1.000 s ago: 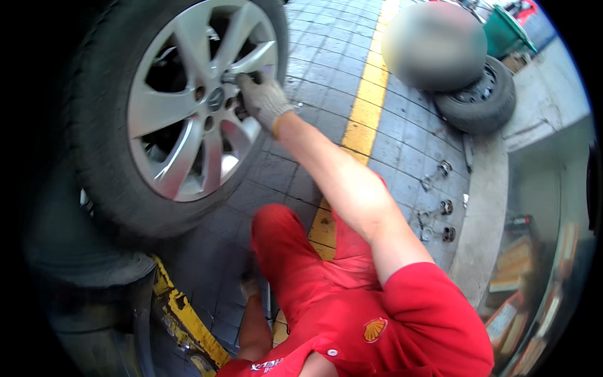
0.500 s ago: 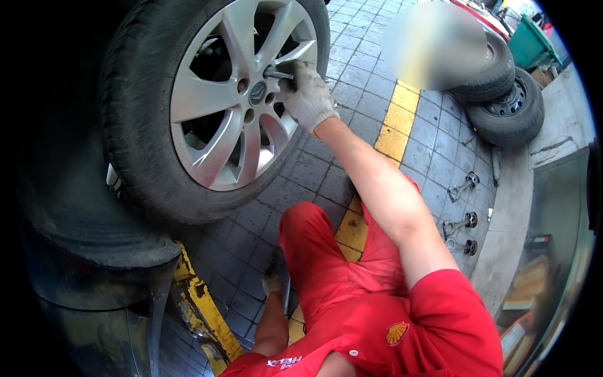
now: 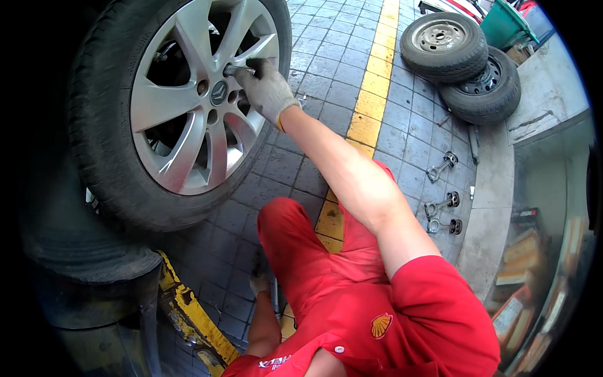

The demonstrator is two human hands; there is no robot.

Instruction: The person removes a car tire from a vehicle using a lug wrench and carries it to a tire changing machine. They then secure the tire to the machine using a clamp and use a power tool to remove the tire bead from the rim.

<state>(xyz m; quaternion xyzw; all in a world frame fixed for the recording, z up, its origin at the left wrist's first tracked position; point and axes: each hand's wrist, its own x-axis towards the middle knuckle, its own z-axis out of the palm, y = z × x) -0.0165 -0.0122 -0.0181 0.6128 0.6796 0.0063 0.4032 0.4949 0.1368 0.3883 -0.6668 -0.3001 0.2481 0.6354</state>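
Short metal socket (image 3: pixel 231 70) on wheel (image 3: pixel 173 103), just above hub (image 3: pixel 218 93), long axis jutting outward; your right hand (image 3: pixel 267 93) nearer, grasping it; your left hand (image 3: pixel 258 283) apart from wheel, beside metal bar (image 3: pixel 275 296), grip unreadable

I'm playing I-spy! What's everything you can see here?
big wheel: one, black and silver, upper left
small metal piece: one, grey, at big wheel
metal beam: one, chipped yellow, lower left
floor tiles: many, grey, middle
stripe: one, yellow, on floor tiles
loose wheels: two, black tyres, upper right
pistons with rods: three, grey, on floor tiles, right
bin: one, green, top right
boxes: several, orange and white, lower right
metal bar: one, grey, bottom centre
clothes: one set, red, bottom
left hand: one, pale glove, bottom centre
right hand: one, pale glove, at big wheel
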